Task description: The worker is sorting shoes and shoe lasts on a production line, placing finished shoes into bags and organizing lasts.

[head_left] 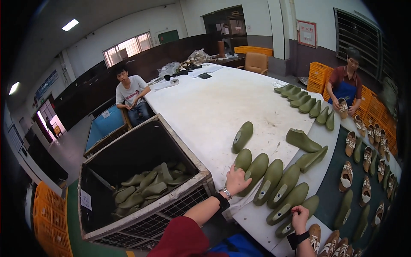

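Note:
A row of green shoe lasts (273, 176) lies across the near end of the white table. My left hand (237, 180) has its fingers curled round the near end of the leftmost last (243, 158). At the other end of the row, my right hand (300, 218) grips the nearest last (311, 204) with bent fingers; part of its fingertips is hidden. One more last (242, 137) lies just beyond my left hand. Two others, a tilted last (303, 139) and a last touching it (312, 159), lie beyond the row.
A wire-sided bin (201, 176) with several lasts stands to my left. Shoes and lasts lie on the dark green surface (327, 188) at right, where a co-worker (347, 81) holds a shoe. Another person (130, 92) sits beyond the bin. More lasts (305, 102) line the table's far right edge.

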Tool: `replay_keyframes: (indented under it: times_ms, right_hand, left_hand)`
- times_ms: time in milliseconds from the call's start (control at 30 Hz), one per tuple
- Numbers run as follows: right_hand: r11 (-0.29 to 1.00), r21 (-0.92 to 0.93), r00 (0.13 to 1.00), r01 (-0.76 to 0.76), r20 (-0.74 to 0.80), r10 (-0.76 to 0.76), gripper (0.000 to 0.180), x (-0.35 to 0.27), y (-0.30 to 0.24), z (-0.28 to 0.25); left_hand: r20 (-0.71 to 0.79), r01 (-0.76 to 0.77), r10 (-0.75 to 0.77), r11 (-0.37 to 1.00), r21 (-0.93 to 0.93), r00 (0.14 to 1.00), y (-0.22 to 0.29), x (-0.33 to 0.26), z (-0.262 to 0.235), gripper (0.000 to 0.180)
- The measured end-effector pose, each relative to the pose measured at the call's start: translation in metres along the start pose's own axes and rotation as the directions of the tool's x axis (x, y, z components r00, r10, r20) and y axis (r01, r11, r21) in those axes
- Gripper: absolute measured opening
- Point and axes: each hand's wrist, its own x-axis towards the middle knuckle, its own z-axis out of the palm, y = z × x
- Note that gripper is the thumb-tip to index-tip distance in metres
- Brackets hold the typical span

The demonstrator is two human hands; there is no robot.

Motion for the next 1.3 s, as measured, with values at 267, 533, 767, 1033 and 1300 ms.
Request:
replay_keyframes:
  times_ms: [267,533,767,1033,1300]
  right_hand:
    - [0.998,-0.013,0.997,0.066,0.033,-0.065,0.012,0.003,0.005,0.003]
    - [0.996,-0.080,0.998,0.037,-0.041,-0.040,0.014,0.002,-0.014,-0.004]
    - [0.998,-0.053,0.999,-0.045,-0.022,0.044,0.016,0.001,-0.023,-0.008]
    - [0.990,-0.086,0.993,0.111,-0.021,-0.113,0.013,0.007,-0.012,0.006]
    - [0.994,0.048,0.947,0.099,0.302,-0.109,0.014,0.020,0.032,-0.009]
  left_hand:
    - [0.101,-0.315,0.319,0.948,-0.051,0.942,0.000,0.102,-0.037,0.044]
    - [0.196,0.146,-0.165,0.983,0.110,0.967,-0.034,0.226,-0.005,0.038]
    - [0.193,0.050,-0.089,0.979,0.199,0.977,-0.095,0.232,0.050,0.065]
    - [0.064,0.085,-0.092,0.991,0.106,0.994,-0.112,0.201,0.038,0.031]
    - [-0.020,0.208,-0.207,0.977,0.041,0.978,-0.085,0.113,0.031,0.023]
